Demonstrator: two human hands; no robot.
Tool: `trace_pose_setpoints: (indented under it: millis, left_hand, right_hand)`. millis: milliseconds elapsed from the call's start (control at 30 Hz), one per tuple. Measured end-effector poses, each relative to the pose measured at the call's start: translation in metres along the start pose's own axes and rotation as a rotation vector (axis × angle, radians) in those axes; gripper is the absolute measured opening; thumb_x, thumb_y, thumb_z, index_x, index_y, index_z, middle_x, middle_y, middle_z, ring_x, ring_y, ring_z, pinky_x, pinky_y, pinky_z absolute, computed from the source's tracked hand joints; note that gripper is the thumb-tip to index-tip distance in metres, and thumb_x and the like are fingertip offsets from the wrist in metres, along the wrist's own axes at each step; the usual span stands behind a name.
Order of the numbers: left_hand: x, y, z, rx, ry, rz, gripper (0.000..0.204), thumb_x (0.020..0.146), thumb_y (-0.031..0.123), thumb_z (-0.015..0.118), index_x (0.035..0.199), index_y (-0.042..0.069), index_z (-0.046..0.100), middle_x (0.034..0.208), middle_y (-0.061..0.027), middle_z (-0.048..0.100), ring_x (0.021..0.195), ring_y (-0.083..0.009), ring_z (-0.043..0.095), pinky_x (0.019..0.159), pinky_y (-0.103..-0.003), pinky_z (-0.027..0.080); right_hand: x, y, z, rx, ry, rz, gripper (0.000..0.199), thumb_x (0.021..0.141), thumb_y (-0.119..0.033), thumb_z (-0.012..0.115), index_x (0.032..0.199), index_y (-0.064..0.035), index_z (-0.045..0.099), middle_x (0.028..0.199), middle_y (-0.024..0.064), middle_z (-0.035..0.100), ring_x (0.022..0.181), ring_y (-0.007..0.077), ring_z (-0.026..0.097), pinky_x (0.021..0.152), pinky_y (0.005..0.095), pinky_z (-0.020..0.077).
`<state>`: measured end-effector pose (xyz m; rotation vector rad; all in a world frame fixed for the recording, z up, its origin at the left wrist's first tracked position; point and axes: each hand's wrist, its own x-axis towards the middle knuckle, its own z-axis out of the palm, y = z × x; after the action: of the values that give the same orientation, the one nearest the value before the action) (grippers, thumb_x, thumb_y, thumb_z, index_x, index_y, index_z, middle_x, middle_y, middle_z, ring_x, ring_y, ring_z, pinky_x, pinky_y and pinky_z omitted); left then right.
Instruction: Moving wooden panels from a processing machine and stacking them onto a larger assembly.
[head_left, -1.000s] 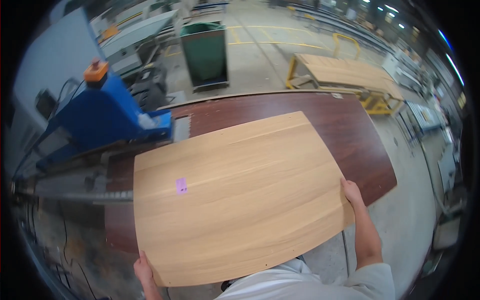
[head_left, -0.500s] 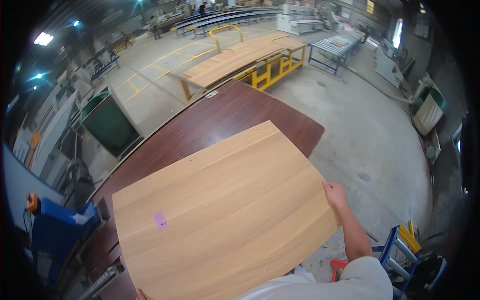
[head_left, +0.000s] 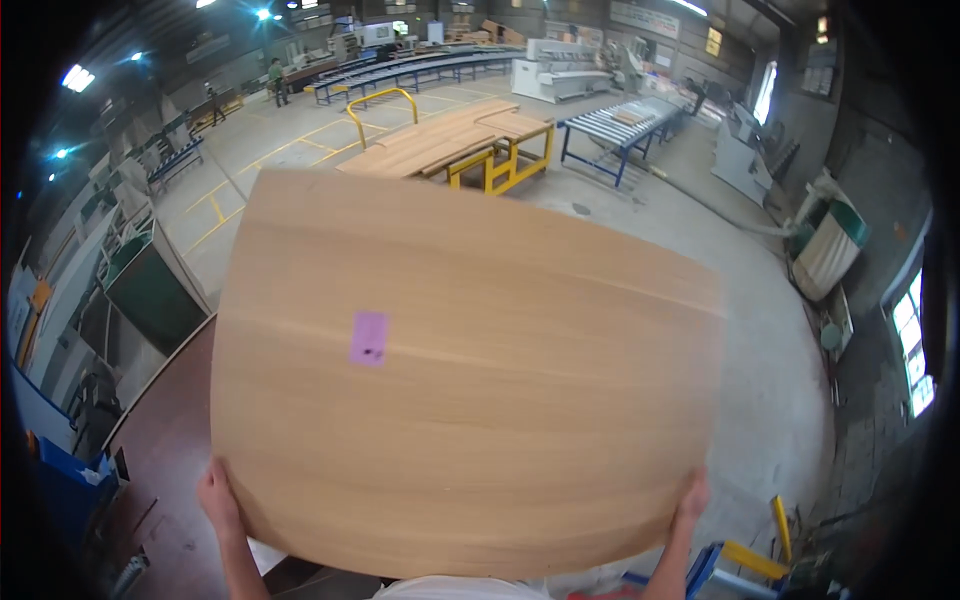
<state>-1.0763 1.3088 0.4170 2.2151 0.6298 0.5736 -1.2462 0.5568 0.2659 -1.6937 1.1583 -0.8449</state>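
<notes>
The left hand [head_left: 218, 500] and right hand [head_left: 691, 497] are gripping opposite side edges of the wood-grain board [head_left: 470, 410], probably for balancing its width; this board is hanging before the person's white shirt [head_left: 462, 589], partly hiding the red-brown worktop [head_left: 165, 420]; a purple label [head_left: 369, 335] is facing the person, likely for being readable
</notes>
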Motion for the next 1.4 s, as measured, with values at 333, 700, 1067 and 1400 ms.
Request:
trace_pose_setpoints:
  millis: [333, 700, 1067, 1400]
  left_hand:
    - [0.064, 0.344, 0.329, -0.632, -0.097, 0.434, 0.038, 0.093, 0.031, 0.055, 0.080, -0.005, 0.060, 0.064, 0.0013, 0.049, 0.065, -0.0068, 0.043, 0.057, -0.027, 0.038]
    - [0.037, 0.680, 0.699, -0.745, -0.534, 0.569, 0.041, 0.086, 0.037, 0.063, 0.067, 0.001, 0.062, 0.056, -0.0135, 0.055, 0.050, -0.0119, 0.047, 0.050, -0.032, 0.040]
    - [0.043, 0.873, 1.033, -0.691, -0.523, 0.490, 0.042, 0.085, 0.040, 0.063, 0.067, 0.003, 0.066, 0.058, -0.0122, 0.060, 0.050, -0.0171, 0.054, 0.051, -0.033, 0.041]
    - [0.152, 0.949, 1.267, -0.427, -0.372, 0.163, 0.048, 0.084, 0.052, 0.060, 0.070, 0.006, 0.070, 0.065, -0.0130, 0.064, 0.060, -0.0266, 0.061, 0.058, -0.036, 0.045]
  right_hand:
    - [0.303, -0.045, 0.081, 0.210, 0.138, -0.296, 0.055, 0.097, -0.042, 0.043, 0.111, 0.0073, 0.061, 0.105, 0.0174, 0.065, 0.096, 0.0250, 0.058, 0.085, 0.0382, 0.0456]
    - [0.577, -0.109, 0.146, 0.036, 0.225, -0.227, 0.053, 0.097, -0.041, 0.043, 0.112, 0.0063, 0.062, 0.106, 0.0187, 0.065, 0.096, 0.0263, 0.059, 0.084, 0.0383, 0.0461]
    - [0.925, -0.153, 0.237, -0.109, 0.281, -0.166, 0.052, 0.097, -0.040, 0.042, 0.112, 0.0053, 0.062, 0.106, 0.0199, 0.064, 0.095, 0.0275, 0.059, 0.082, 0.0384, 0.0467]
    - [1.201, -0.245, 0.465, -0.225, 0.155, -0.207, 0.051, 0.097, -0.039, 0.042, 0.112, 0.0044, 0.063, 0.107, 0.0211, 0.064, 0.095, 0.0287, 0.060, 0.081, 0.0385, 0.0471]
